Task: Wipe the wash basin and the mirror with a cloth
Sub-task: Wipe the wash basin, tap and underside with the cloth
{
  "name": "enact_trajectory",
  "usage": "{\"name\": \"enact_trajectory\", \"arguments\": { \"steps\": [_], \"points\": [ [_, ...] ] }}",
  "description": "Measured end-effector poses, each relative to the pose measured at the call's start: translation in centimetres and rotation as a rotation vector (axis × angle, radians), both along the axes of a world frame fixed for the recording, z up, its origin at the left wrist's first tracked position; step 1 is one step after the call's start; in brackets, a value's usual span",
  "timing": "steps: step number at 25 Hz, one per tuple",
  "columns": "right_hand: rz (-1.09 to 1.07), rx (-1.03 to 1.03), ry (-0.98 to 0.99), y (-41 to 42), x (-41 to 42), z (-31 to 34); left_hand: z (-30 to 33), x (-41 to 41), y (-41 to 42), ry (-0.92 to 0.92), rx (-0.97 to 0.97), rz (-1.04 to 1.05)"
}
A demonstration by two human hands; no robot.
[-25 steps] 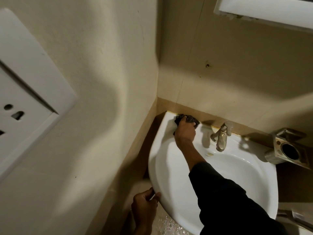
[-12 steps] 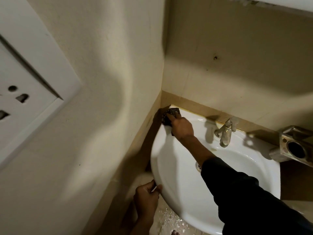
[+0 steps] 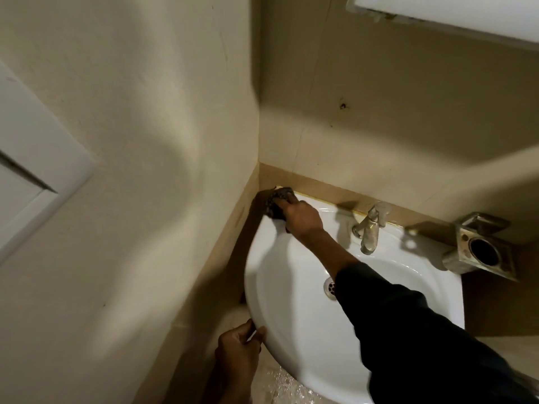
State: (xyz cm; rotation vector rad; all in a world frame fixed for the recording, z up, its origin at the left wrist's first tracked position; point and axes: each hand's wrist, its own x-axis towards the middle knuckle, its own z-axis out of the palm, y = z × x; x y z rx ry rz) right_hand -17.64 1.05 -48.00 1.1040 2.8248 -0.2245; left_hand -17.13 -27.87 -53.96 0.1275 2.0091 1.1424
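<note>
A white wash basin [image 3: 294,322] is fixed in the corner of two beige walls. My right hand [image 3: 302,218], in a dark sleeve, presses a dark cloth [image 3: 277,201] on the basin's back left corner, right against the side wall. My left hand [image 3: 237,349] grips the basin's front left rim from outside and below. The mirror's lower edge [image 3: 455,10] shows at the top right, above the basin.
A dull metal tap [image 3: 369,228] stands at the basin's back middle and the drain [image 3: 329,287] lies in the bowl. A metal holder [image 3: 481,249] is mounted on the wall at right. A white switch plate [image 3: 32,176] sits on the left wall.
My right hand has slid the cloth left along the back rim, from near the tap into the basin's left corner. My left hand stays on the front rim.
</note>
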Motion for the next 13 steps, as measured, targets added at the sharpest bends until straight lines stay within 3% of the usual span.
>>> {"name": "enact_trajectory", "arguments": {
  "steps": [2, 6, 7, 11, 13],
  "points": [
    [-0.114, -0.023, -0.003, -0.5, -0.2, -0.1, -0.5, 0.0, -0.2, 0.002, -0.014, -0.004],
    [0.211, -0.048, -0.031, -2.1, 2.9, -1.8, -0.6, -0.1, -0.3, -0.006, 0.003, -0.028],
    [0.201, -0.032, -0.046, -1.4, 4.0, -1.7, -0.8, -0.1, -0.2, -0.007, -0.001, -0.030],
    [-0.304, 0.121, -0.188, -0.3, 7.9, -0.7, -0.8, -0.3, -0.1, 0.011, -0.011, 0.003],
    [-0.425, 0.165, -0.308, -1.6, 8.2, -0.6, -0.6, -0.4, 0.0, 0.027, -0.030, -0.007]
  ]
}}
